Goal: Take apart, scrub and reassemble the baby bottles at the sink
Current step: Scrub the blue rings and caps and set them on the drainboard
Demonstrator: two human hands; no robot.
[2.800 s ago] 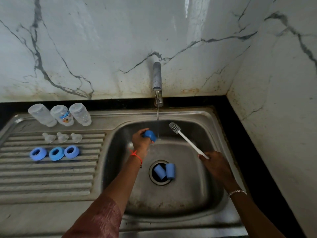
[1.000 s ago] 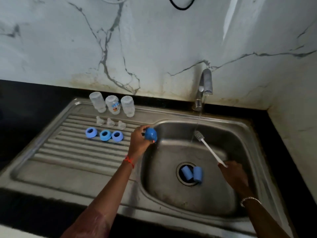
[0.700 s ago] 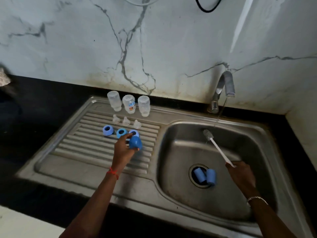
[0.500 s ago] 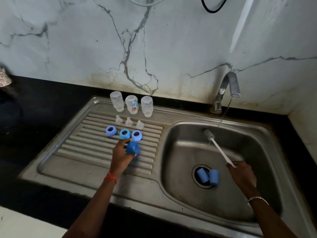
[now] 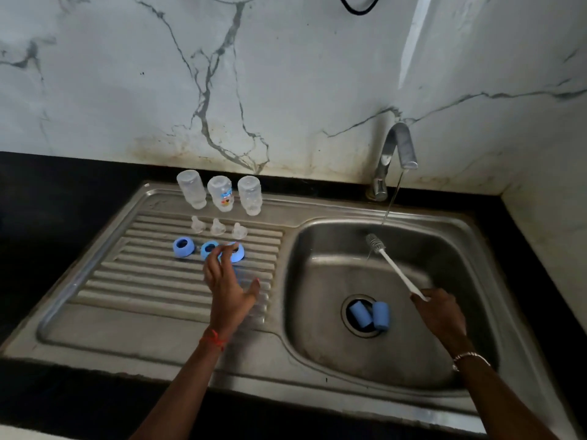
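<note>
Three clear bottle bodies (image 5: pixel 220 193) stand upside down at the back of the steel drainboard (image 5: pixel 143 281). In front of them is a row of three clear nipples (image 5: pixel 217 226), then three blue collar rings (image 5: pixel 183 247). My left hand (image 5: pixel 227 287) hovers open over the drainboard, fingers spread, its fingertips in front of the right-hand ring. I cannot make out a blue cap in it; only a faint bluish blur shows beside the palm. My right hand (image 5: pixel 440 312) grips the white bottle brush (image 5: pixel 392 266) over the sink basin (image 5: pixel 317 360). Two blue caps (image 5: pixel 370 315) lie on the drain.
The tap (image 5: pixel 394 154) at the back of the basin runs a thin stream of water that falls near the brush head. Black countertop (image 5: pixel 63 192) surrounds the sink, and marble walls close off the back and right side.
My left hand carried a blue cap from under the tap over to the drainboard and has now opened. My right hand stays over the basin with the brush. The view has swung left.
</note>
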